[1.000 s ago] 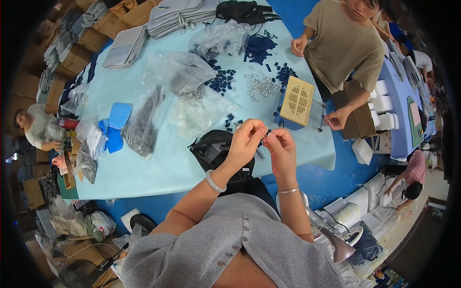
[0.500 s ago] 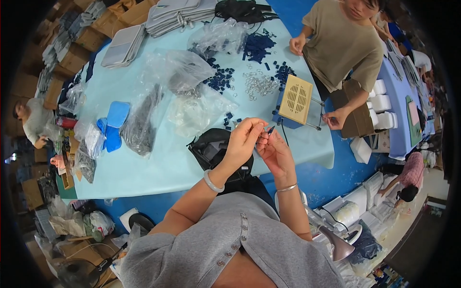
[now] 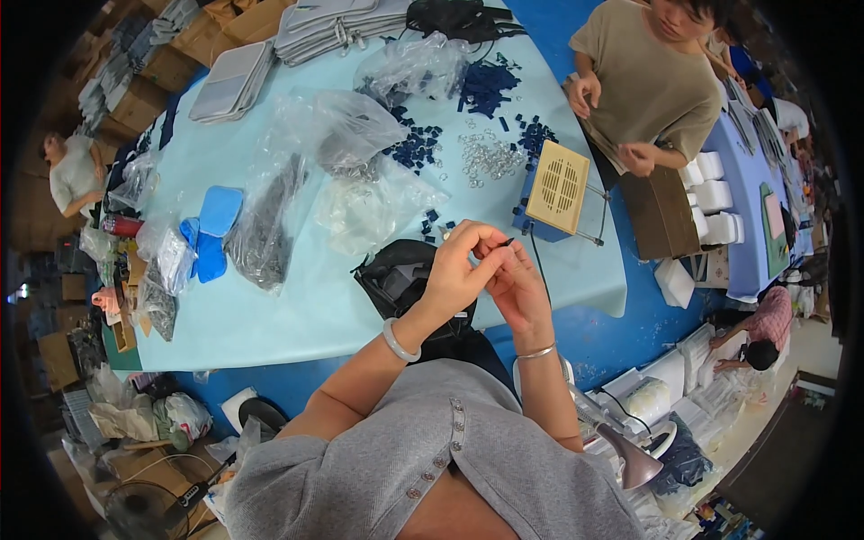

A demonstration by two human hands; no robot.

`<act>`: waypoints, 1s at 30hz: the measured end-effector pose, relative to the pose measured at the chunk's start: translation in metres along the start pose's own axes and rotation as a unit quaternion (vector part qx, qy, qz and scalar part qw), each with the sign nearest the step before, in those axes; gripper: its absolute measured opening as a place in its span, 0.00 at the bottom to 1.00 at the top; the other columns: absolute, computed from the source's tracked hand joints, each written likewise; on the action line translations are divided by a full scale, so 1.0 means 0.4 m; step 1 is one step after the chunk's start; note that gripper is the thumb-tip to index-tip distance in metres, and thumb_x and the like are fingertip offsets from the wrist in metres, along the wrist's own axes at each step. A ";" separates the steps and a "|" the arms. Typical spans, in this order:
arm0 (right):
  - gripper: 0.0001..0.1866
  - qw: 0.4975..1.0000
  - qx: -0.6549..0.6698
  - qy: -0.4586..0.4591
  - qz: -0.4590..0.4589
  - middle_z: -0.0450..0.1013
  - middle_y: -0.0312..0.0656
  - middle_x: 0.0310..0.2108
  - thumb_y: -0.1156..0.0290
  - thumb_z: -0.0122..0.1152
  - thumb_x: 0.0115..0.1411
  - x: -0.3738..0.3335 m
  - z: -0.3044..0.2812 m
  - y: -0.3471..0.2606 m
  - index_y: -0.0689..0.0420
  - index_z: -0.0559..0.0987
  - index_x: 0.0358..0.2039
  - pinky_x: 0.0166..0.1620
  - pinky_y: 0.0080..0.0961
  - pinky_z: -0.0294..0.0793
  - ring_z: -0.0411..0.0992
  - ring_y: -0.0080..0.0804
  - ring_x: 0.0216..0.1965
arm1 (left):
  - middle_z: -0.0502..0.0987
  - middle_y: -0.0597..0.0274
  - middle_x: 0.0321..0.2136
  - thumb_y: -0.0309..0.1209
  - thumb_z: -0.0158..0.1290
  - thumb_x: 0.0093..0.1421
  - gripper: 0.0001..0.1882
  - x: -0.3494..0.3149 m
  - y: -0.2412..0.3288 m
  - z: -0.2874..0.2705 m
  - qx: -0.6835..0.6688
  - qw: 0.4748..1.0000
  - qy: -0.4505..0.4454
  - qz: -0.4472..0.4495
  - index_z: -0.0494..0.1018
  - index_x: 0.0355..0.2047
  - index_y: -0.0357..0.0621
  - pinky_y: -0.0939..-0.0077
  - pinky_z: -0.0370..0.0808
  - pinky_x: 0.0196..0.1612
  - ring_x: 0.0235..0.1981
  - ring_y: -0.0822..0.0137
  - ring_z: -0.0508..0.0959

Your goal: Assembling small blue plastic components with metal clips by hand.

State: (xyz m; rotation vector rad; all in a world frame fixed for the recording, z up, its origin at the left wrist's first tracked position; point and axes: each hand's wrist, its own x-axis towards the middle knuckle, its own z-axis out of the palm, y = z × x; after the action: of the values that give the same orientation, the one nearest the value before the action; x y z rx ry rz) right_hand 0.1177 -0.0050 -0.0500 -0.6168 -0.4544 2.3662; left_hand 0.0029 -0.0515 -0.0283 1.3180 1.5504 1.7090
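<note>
- Small dark piece (image 3: 508, 241) at both hands' fingertips: a loosened pinch could drop it toward the black bag (image 3: 396, 279).
- It looks narrow, mostly covered.
- Left hand (image 3: 461, 264): thumb and forefinger clamped on it.
- Right hand (image 3: 521, 290): fingertips bunched close by; cannot tell whether they grip it.
- Beyond the fingers: clear rings (image 3: 490, 160), dark-blue pieces (image 3: 416, 148).

Blue flat pieces (image 3: 220, 212) lie on the pale table (image 3: 234, 333); white blocks (image 3: 722, 228) sit beside a brown carton (image 3: 664, 220).

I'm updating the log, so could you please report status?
Left hand, right hand: close together. Small dark piece in their grip. Black bag nearby, not blocking.
</note>
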 end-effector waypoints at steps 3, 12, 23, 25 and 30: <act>0.05 0.996 -0.066 0.005 -0.068 0.73 0.39 0.36 0.73 0.53 0.60 0.006 -0.010 0.007 0.57 0.72 0.37 0.45 0.24 0.71 0.71 0.27 0.39 | 0.71 0.62 0.29 0.23 0.56 0.51 0.08 0.001 0.000 -0.002 0.027 1.000 -0.002 -0.003 0.72 0.32 0.38 0.80 0.69 0.29 0.25 0.71 0.70; 0.06 0.970 -0.174 0.015 -0.171 0.73 0.40 0.37 0.75 0.52 0.60 0.007 0.005 0.017 0.60 0.72 0.38 0.45 0.22 0.70 0.71 0.25 0.39 | 0.73 0.61 0.30 0.23 0.57 0.50 0.08 0.006 -0.004 -0.018 0.065 0.997 0.001 0.036 0.72 0.31 0.38 0.78 0.70 0.26 0.26 0.68 0.72; 0.06 0.907 -0.365 0.123 -0.168 0.74 0.36 0.29 0.77 0.56 0.57 0.022 -0.105 0.001 0.63 0.76 0.35 0.37 0.14 0.70 0.71 0.19 0.32 | 0.73 0.60 0.28 0.25 0.53 0.55 0.03 -0.005 -0.129 -0.119 0.066 0.993 0.063 -0.069 0.71 0.29 0.38 0.80 0.67 0.28 0.24 0.69 0.71; 0.05 0.830 -0.506 0.184 -0.146 0.74 0.36 0.26 0.76 0.56 0.57 0.020 -0.200 0.000 0.63 0.76 0.34 0.34 0.14 0.70 0.72 0.19 0.29 | 0.73 0.62 0.27 0.25 0.53 0.55 0.03 0.009 -0.170 -0.153 0.111 0.988 0.072 -0.077 0.72 0.28 0.38 0.79 0.67 0.28 0.24 0.70 0.71; 0.05 0.726 -0.639 0.227 -0.118 0.75 0.42 0.24 0.76 0.55 0.55 0.036 -0.313 0.059 0.59 0.77 0.32 0.32 0.21 0.72 0.74 0.28 0.26 | 0.75 0.57 0.25 0.27 0.55 0.53 0.05 0.038 -0.301 -0.175 0.131 0.985 0.001 -0.112 0.73 0.28 0.38 0.75 0.70 0.30 0.25 0.63 0.74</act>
State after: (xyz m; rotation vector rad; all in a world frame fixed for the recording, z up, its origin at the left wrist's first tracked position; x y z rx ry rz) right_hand 0.1631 0.0072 -0.1695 -1.5405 -1.8059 1.2455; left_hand -0.0942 -0.0428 -0.1287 1.2072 1.8978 1.4068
